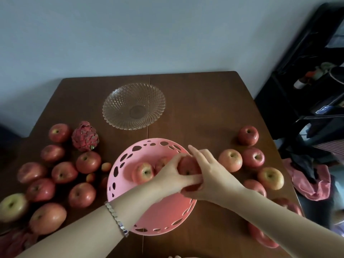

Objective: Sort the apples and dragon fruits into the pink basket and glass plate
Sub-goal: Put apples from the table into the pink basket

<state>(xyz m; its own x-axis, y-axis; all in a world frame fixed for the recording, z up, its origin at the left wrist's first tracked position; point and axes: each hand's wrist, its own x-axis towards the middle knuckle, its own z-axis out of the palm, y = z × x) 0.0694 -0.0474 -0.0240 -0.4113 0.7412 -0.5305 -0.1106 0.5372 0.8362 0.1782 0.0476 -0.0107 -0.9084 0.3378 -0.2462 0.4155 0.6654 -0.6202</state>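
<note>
1. Apples crowd the left end of the bench (195, 108). I call them the left apples (64, 172). They lie loose, several touching, and the nearest sit close to the edge. A brush from a forearm could roll one off.
2. Behind them the dragon fruit (85, 136) stands just beside two apples, not yet sorted. Its shape looks uneven to me, so I expect it to wobble once set down.
3. The glass plate (134, 106) sits at the far middle and holds nothing.
4. The pink basket (119, 164) is nearest me, with two basket apples (143, 172) inside.
5. The left hand (167, 175) curls its fingers round the held apple (188, 167) over the basket. The right hand (210, 175) grips the same fruit from the other side, index finger sticking out. If one lets go early, I judge the apple could drop onto those below and bruise, or bounce off the rim.
6. The right apples (230, 160) lie loose. The right forearm passes over the nearest ones, which sit close to the edge, so a careless pull back could knock them off.
</note>
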